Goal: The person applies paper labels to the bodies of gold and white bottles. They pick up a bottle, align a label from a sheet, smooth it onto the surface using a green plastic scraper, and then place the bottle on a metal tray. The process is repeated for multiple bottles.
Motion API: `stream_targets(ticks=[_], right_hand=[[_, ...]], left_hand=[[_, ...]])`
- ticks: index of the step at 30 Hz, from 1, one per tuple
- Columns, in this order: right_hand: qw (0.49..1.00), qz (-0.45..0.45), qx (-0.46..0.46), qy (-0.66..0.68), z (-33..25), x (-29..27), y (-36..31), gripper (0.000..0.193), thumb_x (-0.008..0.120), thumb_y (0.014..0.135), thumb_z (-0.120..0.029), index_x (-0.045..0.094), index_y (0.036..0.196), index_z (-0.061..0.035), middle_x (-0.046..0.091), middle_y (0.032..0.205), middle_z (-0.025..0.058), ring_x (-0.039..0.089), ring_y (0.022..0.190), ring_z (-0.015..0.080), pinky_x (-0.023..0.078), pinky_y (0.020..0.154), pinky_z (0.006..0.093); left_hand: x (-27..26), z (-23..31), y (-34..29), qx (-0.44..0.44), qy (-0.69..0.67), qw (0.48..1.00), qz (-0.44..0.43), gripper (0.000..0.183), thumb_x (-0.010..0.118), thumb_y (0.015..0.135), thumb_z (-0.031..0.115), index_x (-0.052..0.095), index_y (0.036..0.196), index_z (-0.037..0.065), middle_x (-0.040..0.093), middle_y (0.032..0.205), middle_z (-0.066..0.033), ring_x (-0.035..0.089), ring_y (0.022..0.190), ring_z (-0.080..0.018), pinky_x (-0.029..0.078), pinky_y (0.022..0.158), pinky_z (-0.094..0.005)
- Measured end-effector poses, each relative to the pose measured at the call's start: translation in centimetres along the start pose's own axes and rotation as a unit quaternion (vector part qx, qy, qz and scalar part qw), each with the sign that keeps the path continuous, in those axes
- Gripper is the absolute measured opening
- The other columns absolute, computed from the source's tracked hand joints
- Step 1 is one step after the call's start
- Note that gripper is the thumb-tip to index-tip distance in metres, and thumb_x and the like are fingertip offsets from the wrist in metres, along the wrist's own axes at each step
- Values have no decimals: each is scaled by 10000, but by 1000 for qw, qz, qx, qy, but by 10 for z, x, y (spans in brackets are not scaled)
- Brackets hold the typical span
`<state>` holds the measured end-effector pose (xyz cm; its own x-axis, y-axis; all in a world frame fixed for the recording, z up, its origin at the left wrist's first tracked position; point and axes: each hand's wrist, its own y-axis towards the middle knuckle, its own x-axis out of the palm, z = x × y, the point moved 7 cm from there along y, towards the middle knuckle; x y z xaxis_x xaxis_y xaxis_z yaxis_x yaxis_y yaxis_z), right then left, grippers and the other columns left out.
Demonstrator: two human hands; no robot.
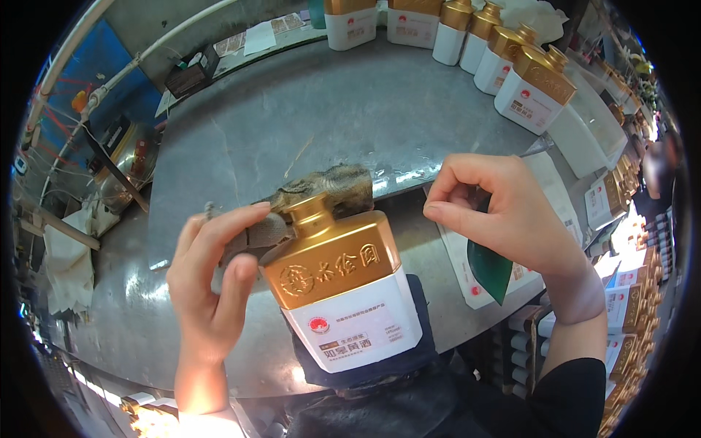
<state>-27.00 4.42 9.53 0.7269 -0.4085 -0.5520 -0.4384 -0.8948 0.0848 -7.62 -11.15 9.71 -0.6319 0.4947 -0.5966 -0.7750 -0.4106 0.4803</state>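
A gold-and-white flat bottle leans, slightly tilted, at the near edge of the metal table, its gold neck toward a rolled grey-brown cloth. Beside its left shoulder is my left hand, open, with fingers stretched and thumb apart; whether they touch the bottle I cannot tell. My right hand is raised to the right of the bottle, thumb and forefinger pinched together. A dark green, pointed flat scraper sticks out below its palm, apparently held by the curled fingers. Anything tiny in the pinch is hidden.
Printed label sheets lie under and beyond my right hand. Several similar bottles stand along the table's far right edge, next to a clear plastic bin. More bottles fill the right side. Pipes run at the left.
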Motion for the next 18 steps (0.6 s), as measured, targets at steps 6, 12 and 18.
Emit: stream_targets(ticks=[6,12,18], right_hand=[[1000,-11,-14,24,-3,5,4,156,660,839,-128,600,807,13,495,574,19,422,555,67,359,523,259],[1000,6,4,16,23,-19,-4,120,652,847,-135,644,848,-15,543,635,3,484,597,68,387,555,243],[989,-64,-131,-18,-26,14,35,207,592,908,-160,678,1046,-32,601,711,32,545,672,89,447,643,257]], left_hand=[[42,47,27,113,246,950,-155,404,542,915,392,663,1115,63,690,908,-72,522,1046,-284,249,1027,-445],[7,20,-6,57,94,994,-28,296,509,966,264,693,983,33,685,822,-27,568,1007,-217,242,1018,-436],[6,19,-10,44,139,989,39,281,489,967,216,687,963,16,633,866,-88,535,897,-226,352,885,-349]])
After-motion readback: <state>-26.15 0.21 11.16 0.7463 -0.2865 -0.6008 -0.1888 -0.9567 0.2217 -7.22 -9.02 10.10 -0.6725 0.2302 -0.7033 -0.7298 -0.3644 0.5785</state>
